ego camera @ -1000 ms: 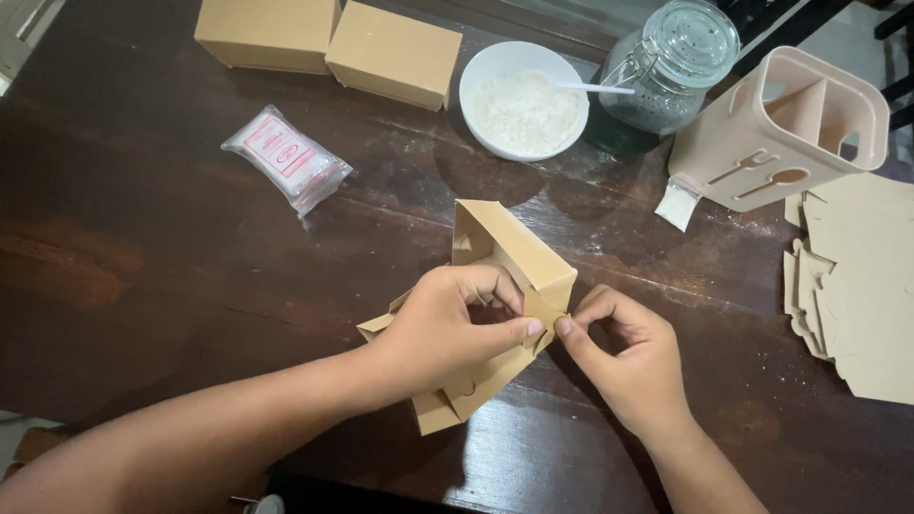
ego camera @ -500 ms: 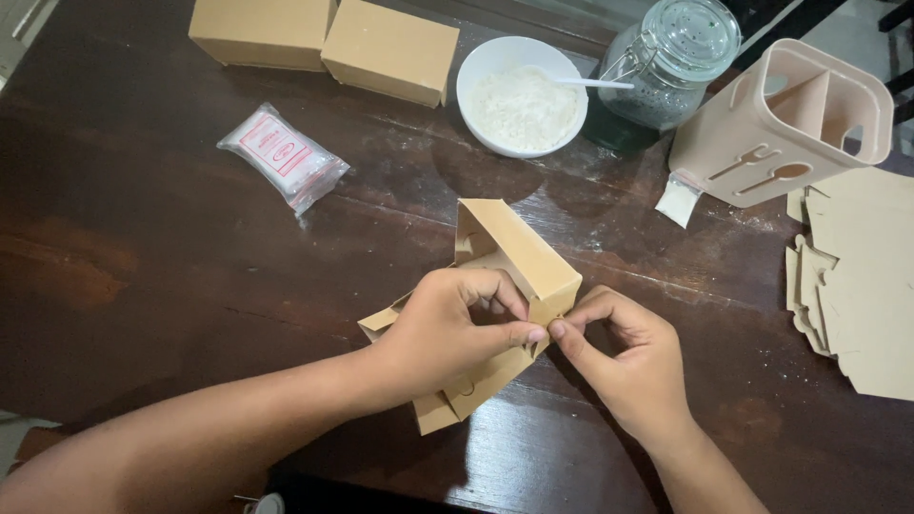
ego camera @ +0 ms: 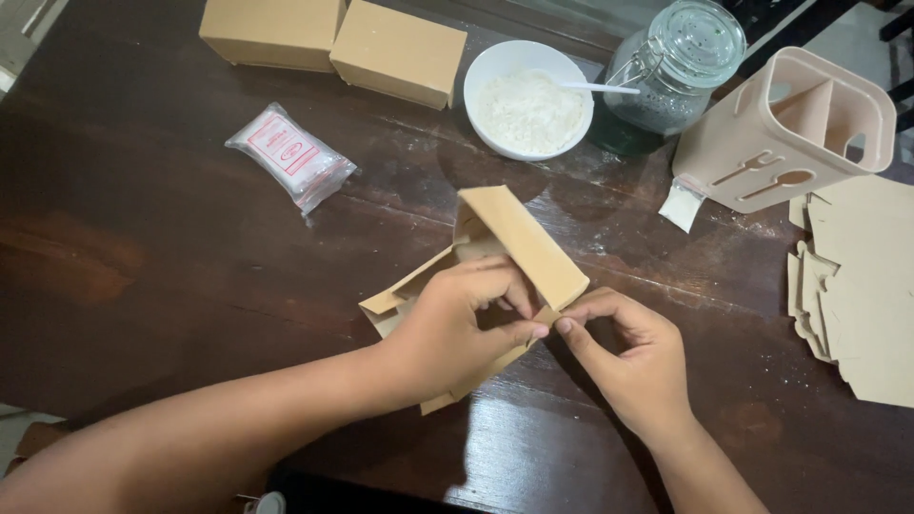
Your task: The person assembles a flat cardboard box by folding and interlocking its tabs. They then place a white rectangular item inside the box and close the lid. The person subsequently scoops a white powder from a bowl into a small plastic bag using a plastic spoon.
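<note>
A half-folded tan cardboard box lies on the dark wooden table, one panel raised. My left hand covers its near end, fingers curled over the flaps. My right hand pinches the box's near right edge; thumb and forefinger of both hands meet there. The box's lower flaps stick out to the left under my left hand.
Two closed tan boxes stand at the back, with a white bowl of white powder and a spoon, a glass jar, and a pink cutlery holder. A small plastic packet lies left. Flat cardboard blanks are stacked right.
The raised panel has tipped slightly lower and my fingertips have closed together on the box's near right edge. Both hands stay in the same place.
</note>
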